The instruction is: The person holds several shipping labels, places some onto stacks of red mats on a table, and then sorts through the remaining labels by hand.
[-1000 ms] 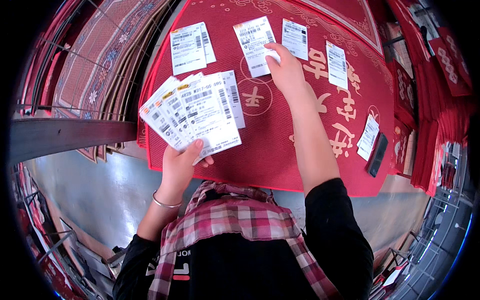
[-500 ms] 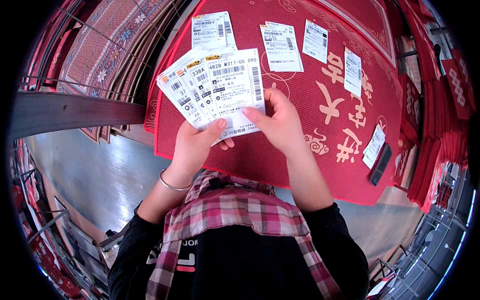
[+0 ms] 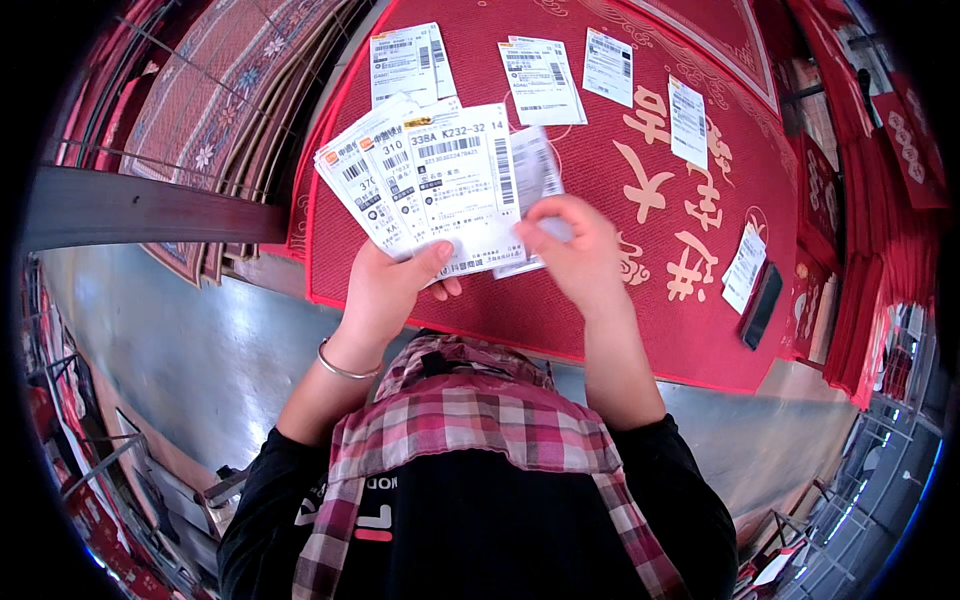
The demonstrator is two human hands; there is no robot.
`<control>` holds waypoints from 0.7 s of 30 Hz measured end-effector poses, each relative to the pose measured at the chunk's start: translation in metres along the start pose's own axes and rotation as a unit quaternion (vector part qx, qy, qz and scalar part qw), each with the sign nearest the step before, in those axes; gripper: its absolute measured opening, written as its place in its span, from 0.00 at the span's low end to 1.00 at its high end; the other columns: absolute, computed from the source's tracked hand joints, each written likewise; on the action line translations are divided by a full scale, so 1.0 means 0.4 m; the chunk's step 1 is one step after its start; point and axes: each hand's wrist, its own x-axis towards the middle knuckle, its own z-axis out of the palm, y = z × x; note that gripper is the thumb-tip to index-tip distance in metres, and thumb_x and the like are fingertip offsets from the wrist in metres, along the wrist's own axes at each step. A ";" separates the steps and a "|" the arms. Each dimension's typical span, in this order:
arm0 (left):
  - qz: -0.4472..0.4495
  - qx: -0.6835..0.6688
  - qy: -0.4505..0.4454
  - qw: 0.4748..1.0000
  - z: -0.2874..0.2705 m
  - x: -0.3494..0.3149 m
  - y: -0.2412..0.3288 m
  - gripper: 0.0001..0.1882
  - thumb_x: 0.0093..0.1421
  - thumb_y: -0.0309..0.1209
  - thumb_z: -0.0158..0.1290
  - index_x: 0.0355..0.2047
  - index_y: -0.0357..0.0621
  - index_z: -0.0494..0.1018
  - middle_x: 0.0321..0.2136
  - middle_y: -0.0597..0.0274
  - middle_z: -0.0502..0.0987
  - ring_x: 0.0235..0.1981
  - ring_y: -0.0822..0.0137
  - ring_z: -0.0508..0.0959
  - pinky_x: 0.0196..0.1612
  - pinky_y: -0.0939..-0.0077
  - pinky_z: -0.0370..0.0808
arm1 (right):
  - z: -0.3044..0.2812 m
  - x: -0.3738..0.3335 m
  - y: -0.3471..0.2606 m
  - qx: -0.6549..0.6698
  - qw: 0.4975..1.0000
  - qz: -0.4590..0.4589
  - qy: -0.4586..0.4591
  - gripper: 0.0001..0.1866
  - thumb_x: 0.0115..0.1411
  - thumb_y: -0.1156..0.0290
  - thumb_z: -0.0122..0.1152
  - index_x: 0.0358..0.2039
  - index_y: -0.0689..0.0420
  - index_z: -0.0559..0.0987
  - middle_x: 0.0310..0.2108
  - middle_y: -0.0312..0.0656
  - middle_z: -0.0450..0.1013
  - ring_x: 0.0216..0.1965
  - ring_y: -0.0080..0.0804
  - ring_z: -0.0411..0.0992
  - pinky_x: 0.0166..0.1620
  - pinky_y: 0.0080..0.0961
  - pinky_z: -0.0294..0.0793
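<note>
A fan of white shipping labels [image 3: 460, 185] with black print and barcodes is held up over a red mat [image 3: 560, 300]. My left hand [image 3: 400, 285] is closed on its lower left part, thumb on top and fingertips showing beneath. My right hand [image 3: 575, 245] is closed in a pinch at the fan's lower right. Between its thumb and fingers is the edge of a separate, blurred shipping label [image 3: 540, 165], which lies partly behind the front one.
On the mat lie more labels: a small stack [image 3: 405, 65] at far left, others [image 3: 545, 80] farther back, one [image 3: 688, 120] toward the right. Beside the label pair [image 3: 743, 265] at right lies a black phone-like slab [image 3: 762, 305]. A metal beam [image 3: 150, 208] and stacked rugs [image 3: 225, 110] stand left.
The front label has been slid off the fan to the right and partly behind it by my right hand, uncovering another label. The mat has shifted slightly in view.
</note>
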 end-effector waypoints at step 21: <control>-0.012 0.042 -0.019 0.999 0.044 -0.066 0.016 0.08 0.54 0.23 0.47 0.35 0.32 0.67 0.24 0.59 0.73 0.18 0.73 0.72 0.19 0.85 0.70 | 0.033 -0.080 -0.018 0.061 0.997 0.052 -0.003 0.13 0.50 0.65 0.57 0.28 0.63 0.72 0.24 0.41 0.71 0.26 0.23 0.68 0.30 0.20 0.67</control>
